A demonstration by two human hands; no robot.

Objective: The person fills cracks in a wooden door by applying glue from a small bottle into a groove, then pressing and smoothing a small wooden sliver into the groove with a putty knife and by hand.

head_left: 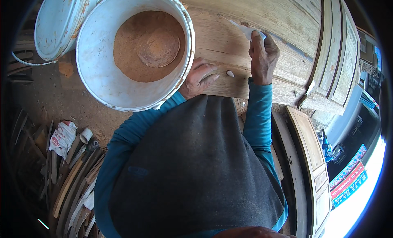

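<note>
In my right hand (264, 54) is a small white squeeze bottle (249, 32) with a pointed nozzle, gripped between thumb and fingers. The nozzle points up and left, close over the surface of a wooden panel (229, 50). A dark streak runs along the panel's grain near the bottle. My left hand (198, 77) rests on the panel's near edge beside the bucket, fingers laid out and holding nothing; the bucket rim hides part of it. Between my hands lies a small white cone-shaped cap (230, 73).
A white bucket (96, 46) of brown powder, with a round disc shape in it, stands at upper left beside another white container (53, 29). Wood strips (73, 185) and a white bag (62, 140) lie lower left. A panelled door (313, 160) leans at right.
</note>
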